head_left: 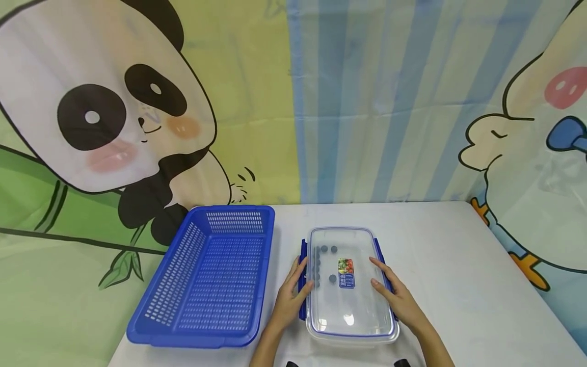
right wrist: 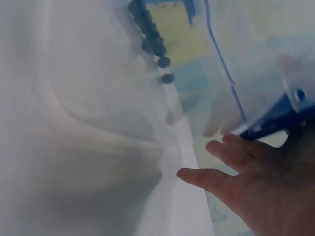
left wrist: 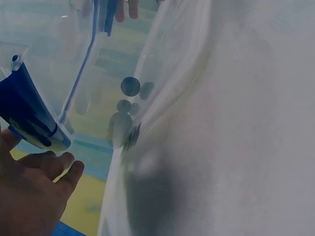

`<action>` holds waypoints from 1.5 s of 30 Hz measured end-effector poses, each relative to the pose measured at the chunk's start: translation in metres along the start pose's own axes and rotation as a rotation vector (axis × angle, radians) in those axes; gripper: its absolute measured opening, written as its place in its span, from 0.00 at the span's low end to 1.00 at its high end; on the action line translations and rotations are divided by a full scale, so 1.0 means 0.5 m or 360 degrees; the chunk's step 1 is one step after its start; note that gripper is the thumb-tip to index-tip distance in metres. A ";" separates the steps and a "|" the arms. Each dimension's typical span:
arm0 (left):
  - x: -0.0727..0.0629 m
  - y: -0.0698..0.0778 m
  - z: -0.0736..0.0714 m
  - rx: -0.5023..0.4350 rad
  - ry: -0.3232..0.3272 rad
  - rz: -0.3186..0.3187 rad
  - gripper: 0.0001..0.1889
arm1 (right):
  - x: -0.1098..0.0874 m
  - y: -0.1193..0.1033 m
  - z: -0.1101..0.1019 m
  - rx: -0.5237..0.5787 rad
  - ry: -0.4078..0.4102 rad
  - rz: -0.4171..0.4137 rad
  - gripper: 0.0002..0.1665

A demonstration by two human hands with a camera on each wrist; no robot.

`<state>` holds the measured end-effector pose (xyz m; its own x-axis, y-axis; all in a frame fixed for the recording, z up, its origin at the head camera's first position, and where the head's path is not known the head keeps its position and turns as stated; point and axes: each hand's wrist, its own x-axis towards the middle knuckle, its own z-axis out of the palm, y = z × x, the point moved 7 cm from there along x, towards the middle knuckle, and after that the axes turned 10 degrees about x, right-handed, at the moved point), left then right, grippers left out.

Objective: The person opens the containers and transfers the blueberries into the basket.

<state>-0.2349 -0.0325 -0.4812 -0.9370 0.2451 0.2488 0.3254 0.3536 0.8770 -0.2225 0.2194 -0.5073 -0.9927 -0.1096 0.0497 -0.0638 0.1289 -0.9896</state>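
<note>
A clear plastic container (head_left: 362, 311) with a blue-rimmed lid lies lengthwise on the white table. Several dark round pieces (head_left: 332, 279) show through it, most lined up along its left side. The blue left latch (head_left: 303, 300) and blue right latch (head_left: 379, 251) stick out from the lid's sides. My left hand (head_left: 290, 295) is at the left edge, fingers extended by the latch. At the right edge my right hand (head_left: 403, 300) reaches over the lid with fingers spread. The wrist views show each hand beside a blue latch (left wrist: 29, 98); exact fingertip contact is unclear.
A blue perforated basket (head_left: 137, 331) stands to the left of the container. Behind the white table (head_left: 458, 265) hangs a printed cloth (head_left: 257, 102) with a panda. Two small black objects (head_left: 402, 363) show at the bottom edge.
</note>
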 end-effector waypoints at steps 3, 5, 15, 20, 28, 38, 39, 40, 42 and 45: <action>-0.003 0.008 -0.003 0.0021 0.0024 0.0036 0.27 | 0.003 -0.001 -0.009 -0.0031 -0.0054 -0.0069 0.27; -0.004 0.014 -0.004 0.0035 0.0025 0.0063 0.26 | 0.003 0.000 -0.015 -0.0035 -0.0074 -0.0087 0.26; -0.002 0.042 -0.013 0.0128 0.0113 0.0183 0.27 | 0.007 0.001 -0.019 0.0037 -0.0096 -0.0045 0.26; 0.013 0.034 0.007 0.0210 0.0083 0.0285 0.29 | 0.006 0.004 -0.021 0.0046 -0.0087 -0.0028 0.26; 0.016 -0.014 0.036 0.0303 0.0037 0.0369 0.32 | 0.004 0.007 -0.016 0.0027 -0.0085 -0.0012 0.26; 0.005 0.022 0.032 0.0036 0.0053 0.0392 0.30 | 0.005 0.014 -0.021 0.0040 -0.0076 0.0009 0.25; 0.004 0.027 0.030 0.0018 0.0048 0.0389 0.30 | 0.005 0.015 -0.021 0.0030 -0.0078 0.0015 0.25; 0.004 0.031 0.029 0.0015 0.0043 0.0381 0.29 | 0.005 0.015 -0.021 0.0027 -0.0083 0.0019 0.25; 0.003 0.036 0.027 0.0030 0.0037 0.0368 0.29 | 0.005 0.014 -0.020 0.0026 -0.0096 0.0014 0.25; 0.004 0.040 0.025 0.0056 0.0037 0.0337 0.29 | 0.003 0.011 -0.018 0.0041 -0.0122 -0.0030 0.26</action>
<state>-0.2287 -0.0135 -0.4685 -0.8498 0.2963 0.4360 0.5192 0.3277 0.7893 -0.2251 0.2290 -0.5113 -0.9806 -0.1870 0.0588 -0.0787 0.1008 -0.9918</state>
